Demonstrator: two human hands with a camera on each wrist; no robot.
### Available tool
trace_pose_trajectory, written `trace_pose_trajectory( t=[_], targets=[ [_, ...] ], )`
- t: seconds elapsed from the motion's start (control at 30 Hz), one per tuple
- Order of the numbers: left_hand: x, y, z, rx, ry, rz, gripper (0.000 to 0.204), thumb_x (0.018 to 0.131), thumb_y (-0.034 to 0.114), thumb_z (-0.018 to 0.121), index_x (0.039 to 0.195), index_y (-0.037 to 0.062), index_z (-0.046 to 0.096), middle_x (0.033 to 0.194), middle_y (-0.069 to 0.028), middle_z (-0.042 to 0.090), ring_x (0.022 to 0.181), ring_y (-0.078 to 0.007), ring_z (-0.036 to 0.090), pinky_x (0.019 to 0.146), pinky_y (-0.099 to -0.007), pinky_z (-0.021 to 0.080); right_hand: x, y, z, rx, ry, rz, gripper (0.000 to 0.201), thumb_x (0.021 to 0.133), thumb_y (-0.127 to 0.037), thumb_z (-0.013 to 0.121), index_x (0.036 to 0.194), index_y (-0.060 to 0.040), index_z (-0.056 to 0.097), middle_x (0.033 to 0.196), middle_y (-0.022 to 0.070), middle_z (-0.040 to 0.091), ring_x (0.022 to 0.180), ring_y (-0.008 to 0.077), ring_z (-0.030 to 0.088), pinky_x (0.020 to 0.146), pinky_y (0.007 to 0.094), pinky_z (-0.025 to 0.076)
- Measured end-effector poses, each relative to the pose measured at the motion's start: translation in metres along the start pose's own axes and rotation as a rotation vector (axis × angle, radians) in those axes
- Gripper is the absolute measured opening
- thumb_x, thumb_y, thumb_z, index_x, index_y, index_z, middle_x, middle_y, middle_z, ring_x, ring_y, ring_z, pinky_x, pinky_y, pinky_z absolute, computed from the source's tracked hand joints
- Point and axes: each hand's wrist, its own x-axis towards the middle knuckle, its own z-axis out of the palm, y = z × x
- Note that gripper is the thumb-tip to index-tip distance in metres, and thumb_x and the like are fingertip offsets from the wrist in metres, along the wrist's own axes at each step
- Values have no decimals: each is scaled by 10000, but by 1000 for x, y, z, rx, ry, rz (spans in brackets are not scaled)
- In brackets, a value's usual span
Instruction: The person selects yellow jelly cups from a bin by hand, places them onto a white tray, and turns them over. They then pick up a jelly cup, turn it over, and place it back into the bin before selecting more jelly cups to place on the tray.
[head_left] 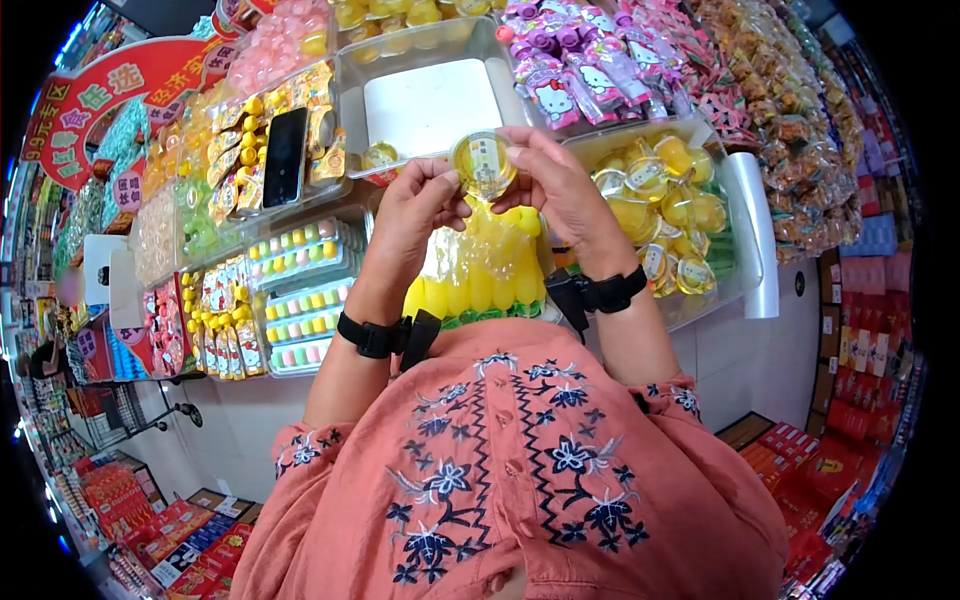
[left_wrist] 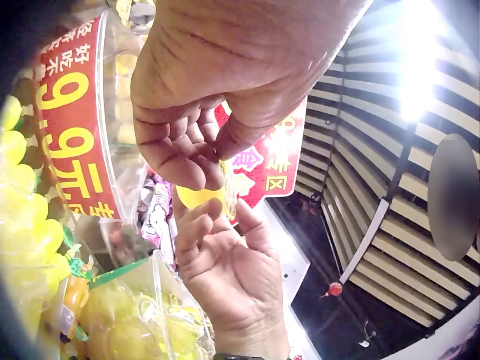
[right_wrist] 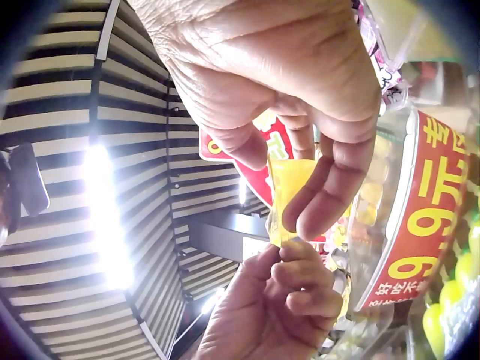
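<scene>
A round yellow cup with a clear printed lid (head_left: 484,163) is held up between both hands in the head view. The left hand (head_left: 418,205) pinches its lower left edge between thumb and fingers. On its right side the right hand (head_left: 560,190) grips the rim with thumb and curled fingers. Seen from the right wrist, the cup (right_wrist: 291,187) sits between the right hand's (right_wrist: 277,97) thumb and fingers, the left hand (right_wrist: 270,307) touching its lower end. In the left wrist view the left hand (left_wrist: 232,82) partly hides the yellow cup (left_wrist: 196,196).
Behind the hands stands a clear bin with a white bottom (head_left: 430,100) and one cup (head_left: 380,155) at its corner. A bin of similar yellow cups (head_left: 655,200) is at the right. A phone (head_left: 285,158) lies on candy at the left. Yellow packs (head_left: 480,265) lie beneath the hands.
</scene>
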Motion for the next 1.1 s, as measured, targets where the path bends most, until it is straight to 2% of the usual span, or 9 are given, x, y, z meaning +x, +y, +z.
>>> trace_pose_trajectory(
  t=[0.47, 0.77, 0.87, 0.97, 1.1],
  targets=[
    [1, -3, -4, -10, 21, -27, 198, 968, 209, 612, 1088, 60, 561, 852, -5, 604, 732, -95, 615, 632, -239, 517, 2, 9, -3, 32, 1, 35, 360, 959, -245, 587, 1234, -21, 526, 942, 68, 659, 720, 137, 667, 682, 285, 574],
    [4, 2, -14, -35, 61, -44, 240, 988, 251, 577, 1135, 61, 574, 956, -15, 645, 806, -100, 625, 667, -235, 505, 5, 12, -1, 28, -15, 50, 361, 952, -240, 584, 1230, -16, 530, 964, 80, 660, 729, 145, 672, 697, 288, 580],
    [8, -2, -25, -245, -38, -87, 263, 997, 275, 562, 1138, 56, 594, 1002, -28, 653, 854, -112, 627, 682, -248, 513, 5, 13, 1, 32, -13, 58, 367, 953, -238, 577, 1238, -13, 524, 983, 85, 658, 741, 148, 675, 701, 292, 582],
    [9, -6, -26, -451, -32, -114, 300, 1003, 280, 549, 1159, 29, 602, 1029, -54, 646, 850, -137, 633, 686, -255, 532, 5, 14, 2, 36, -11, 55, 367, 955, -230, 569, 1245, -12, 518, 996, 89, 657, 752, 152, 677, 705, 297, 584],
    [11, -13, -33, -465, -50, -108, 321, 1009, 312, 541, 1146, 29, 605, 1061, -57, 653, 961, -165, 633, 771, -294, 537, 5, 14, 2, 24, -5, 62, 354, 955, -214, 556, 1244, -11, 516, 1001, 92, 655, 754, 156, 678, 707, 302, 586]
  ],
)
